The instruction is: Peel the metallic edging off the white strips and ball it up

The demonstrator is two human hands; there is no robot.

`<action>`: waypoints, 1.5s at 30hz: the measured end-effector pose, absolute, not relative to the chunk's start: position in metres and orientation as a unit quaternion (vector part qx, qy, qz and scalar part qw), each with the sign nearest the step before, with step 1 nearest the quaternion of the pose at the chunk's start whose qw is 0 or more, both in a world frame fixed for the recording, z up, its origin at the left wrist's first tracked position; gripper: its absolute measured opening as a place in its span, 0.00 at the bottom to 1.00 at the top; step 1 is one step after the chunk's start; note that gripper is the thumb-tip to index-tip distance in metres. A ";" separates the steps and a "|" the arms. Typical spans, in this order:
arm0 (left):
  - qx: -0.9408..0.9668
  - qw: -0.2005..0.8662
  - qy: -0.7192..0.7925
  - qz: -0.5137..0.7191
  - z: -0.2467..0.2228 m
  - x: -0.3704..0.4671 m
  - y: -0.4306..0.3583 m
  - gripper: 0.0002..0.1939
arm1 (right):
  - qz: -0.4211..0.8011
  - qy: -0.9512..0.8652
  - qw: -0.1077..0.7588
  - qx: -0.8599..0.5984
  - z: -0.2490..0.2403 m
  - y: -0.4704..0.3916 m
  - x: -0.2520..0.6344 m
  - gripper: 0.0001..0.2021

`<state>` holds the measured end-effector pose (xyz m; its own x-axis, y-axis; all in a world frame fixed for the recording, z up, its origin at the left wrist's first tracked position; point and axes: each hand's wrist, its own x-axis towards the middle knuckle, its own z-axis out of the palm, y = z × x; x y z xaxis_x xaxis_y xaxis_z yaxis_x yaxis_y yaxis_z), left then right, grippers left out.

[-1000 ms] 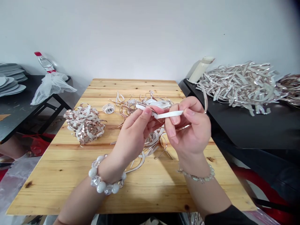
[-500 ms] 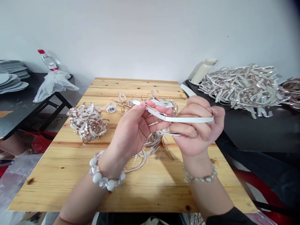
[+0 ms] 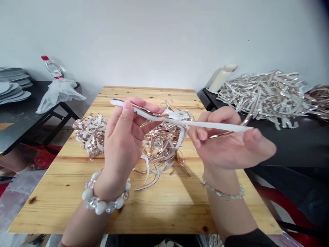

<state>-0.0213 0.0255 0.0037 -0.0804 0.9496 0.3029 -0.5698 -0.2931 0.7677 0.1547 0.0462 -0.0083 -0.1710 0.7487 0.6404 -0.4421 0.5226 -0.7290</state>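
Observation:
A long, thin white strip with a shiny rose-gold side (image 3: 180, 121) stretches between my two hands above the wooden table (image 3: 169, 206). Its left part is pinched between the thumb and fingers of my left hand (image 3: 124, 140). My right hand (image 3: 226, 149) is palm up, with the strip's other end lying by its outstretched thumb. Curled fingers of that hand also hold a second, curved metallic strip (image 3: 253, 109), which sticks up past the palm. Below the hands lies a loose tangle of white and rose-gold strips (image 3: 164, 147).
A rounded bundle of curled strips (image 3: 89, 135) sits at the table's left. On the right, a black table (image 3: 277, 147) bears a big heap of strips (image 3: 267, 94) and a pale roll (image 3: 222, 79). A bottle (image 3: 52, 68), a white mesh bag (image 3: 60, 92) and stacked grey sheets (image 3: 12, 89) are left.
My hands have moved apart, the left one leftward. The long strip now spans straighter between them. My right hand has turned palm up with its thumb outward, and the curved strip shows above it.

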 end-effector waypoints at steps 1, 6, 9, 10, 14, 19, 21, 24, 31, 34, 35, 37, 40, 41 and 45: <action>0.406 0.543 0.241 0.695 0.004 -0.020 0.024 0.13 | 0.473 -0.599 0.634 -0.123 -0.009 0.045 0.153 0.15; 0.408 0.521 0.256 0.705 0.003 -0.018 0.025 0.13 | 0.506 -0.569 0.638 -0.118 -0.016 0.043 0.141 0.28; 0.409 0.514 0.260 0.708 0.003 -0.017 0.024 0.13 | 0.464 -0.592 0.631 -0.189 -0.024 0.043 0.130 0.20; 0.412 0.513 0.260 0.706 0.003 -0.016 0.023 0.13 | 0.445 -0.599 0.628 -0.220 -0.027 0.043 0.126 0.17; 0.425 0.512 0.258 0.701 0.001 -0.010 0.019 0.11 | 0.356 -0.613 0.637 -0.303 -0.035 0.043 0.117 0.09; 0.451 0.521 0.258 0.677 -0.005 -0.006 0.019 0.17 | 0.229 -0.656 0.645 -0.319 -0.032 0.041 0.121 0.05; 0.482 0.512 0.268 0.659 -0.007 -0.005 0.018 0.20 | 0.188 -0.669 0.643 -0.322 -0.031 0.041 0.123 0.05; 0.538 0.465 0.309 0.632 -0.006 -0.002 0.015 0.14 | 0.149 -0.683 0.637 -0.326 -0.029 0.041 0.124 0.05; 0.587 0.396 0.354 0.611 -0.005 -0.002 0.015 0.11 | 0.190 -0.675 0.643 -0.308 -0.028 0.042 0.120 0.08; 0.610 0.381 0.351 0.600 -0.007 -0.002 0.015 0.12 | 0.227 -0.647 0.651 -0.324 -0.030 0.042 0.120 0.09; 0.611 0.379 0.350 0.600 -0.008 -0.001 0.015 0.12 | 0.230 -0.640 0.655 -0.330 -0.031 0.042 0.120 0.10; 0.611 0.376 0.352 0.601 -0.008 0.000 0.013 0.12 | 0.215 -0.633 0.662 -0.340 -0.033 0.042 0.121 0.12; 0.619 0.372 0.359 0.591 -0.007 0.002 0.010 0.12 | 0.170 -0.634 0.664 -0.358 -0.034 0.042 0.122 0.11; 0.623 0.371 0.360 0.587 -0.007 0.003 0.009 0.12 | 0.157 -0.635 0.663 -0.365 -0.034 0.042 0.122 0.11; 0.607 0.389 0.356 0.594 -0.007 0.004 0.007 0.12 | 0.162 -0.637 0.663 -0.357 -0.033 0.042 0.123 0.12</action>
<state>0.0043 0.0067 -0.0069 0.0413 0.8950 0.4442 -0.0300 -0.4433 0.8959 0.1229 0.0418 -0.0325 0.1348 0.6706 0.7294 0.2404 0.6920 -0.6807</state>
